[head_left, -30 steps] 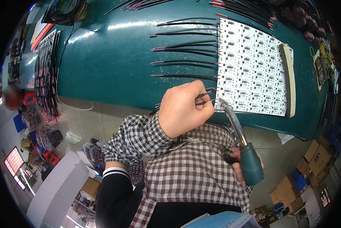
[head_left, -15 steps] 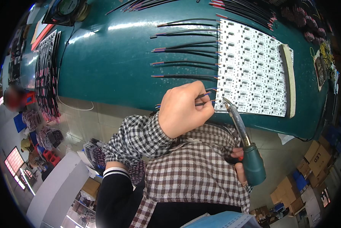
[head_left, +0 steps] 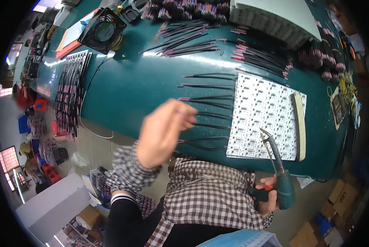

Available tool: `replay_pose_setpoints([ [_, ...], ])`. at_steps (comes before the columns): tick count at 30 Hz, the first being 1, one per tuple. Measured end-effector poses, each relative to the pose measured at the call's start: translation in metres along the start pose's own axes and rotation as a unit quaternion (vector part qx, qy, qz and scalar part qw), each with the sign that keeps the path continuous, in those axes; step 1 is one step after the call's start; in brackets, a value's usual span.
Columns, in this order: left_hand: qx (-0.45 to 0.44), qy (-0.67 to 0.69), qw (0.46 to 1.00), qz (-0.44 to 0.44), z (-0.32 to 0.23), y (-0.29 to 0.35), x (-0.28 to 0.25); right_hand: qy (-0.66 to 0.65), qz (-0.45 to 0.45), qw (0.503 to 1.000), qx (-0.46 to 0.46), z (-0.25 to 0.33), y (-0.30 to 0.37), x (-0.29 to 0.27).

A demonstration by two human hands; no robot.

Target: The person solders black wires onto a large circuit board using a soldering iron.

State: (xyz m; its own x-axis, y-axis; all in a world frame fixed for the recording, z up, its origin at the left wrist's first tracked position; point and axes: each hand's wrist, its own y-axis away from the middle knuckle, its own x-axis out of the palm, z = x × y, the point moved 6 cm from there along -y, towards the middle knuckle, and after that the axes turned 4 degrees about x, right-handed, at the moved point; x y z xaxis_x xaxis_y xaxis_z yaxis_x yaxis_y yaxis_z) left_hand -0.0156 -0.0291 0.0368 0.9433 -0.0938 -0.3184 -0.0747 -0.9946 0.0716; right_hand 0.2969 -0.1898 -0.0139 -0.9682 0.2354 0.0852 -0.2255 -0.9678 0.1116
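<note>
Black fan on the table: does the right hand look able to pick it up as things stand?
Probably not. The right hand is occupied with the soldering iron, and the black fan sits well away, on the far left part of the table.

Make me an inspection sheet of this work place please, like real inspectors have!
Surface: green table, shiny in patches.
Job's things: white board, pale strip along its right side; soldering iron, tip over the board, contact unclear.
Clutter: black fan, wire bundles, pale box.
Left grip: blurred, near the wires; can't tell if it holds anything.
Right grip: closed around the soldering iron's green handle.
Cables: black wires in a row at the board's left edge; thin cord hanging past the table's edge.
Surroundings: cardboard boxes, red stool.
</note>
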Motion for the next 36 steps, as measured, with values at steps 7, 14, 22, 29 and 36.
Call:
replay_pose_setpoints([
  [7,0.090,-0.272,0.958,0.006,-0.002,-0.101,-0.033,-0.004,-0.036,0.999,0.003,0.019,-0.023,0.002],
  [14,0.331,-0.367,0.866,-0.068,-0.029,-0.130,-0.004,-0.036,-0.083,0.995,0.032,0.022,-0.027,-0.012],
  [22,0.454,-0.311,0.817,0.173,-0.065,-0.203,0.135,-0.108,-0.121,0.987,0.006,0.048,-0.042,-0.009],
  [29,0.381,-0.391,0.800,0.249,-0.047,-0.230,0.176,-0.115,-0.127,0.985,0.007,0.034,-0.038,-0.032],
  [36,0.372,-0.335,0.854,0.141,-0.062,-0.220,0.141,-0.119,-0.113,0.986,0.029,0.037,-0.048,-0.030],
])
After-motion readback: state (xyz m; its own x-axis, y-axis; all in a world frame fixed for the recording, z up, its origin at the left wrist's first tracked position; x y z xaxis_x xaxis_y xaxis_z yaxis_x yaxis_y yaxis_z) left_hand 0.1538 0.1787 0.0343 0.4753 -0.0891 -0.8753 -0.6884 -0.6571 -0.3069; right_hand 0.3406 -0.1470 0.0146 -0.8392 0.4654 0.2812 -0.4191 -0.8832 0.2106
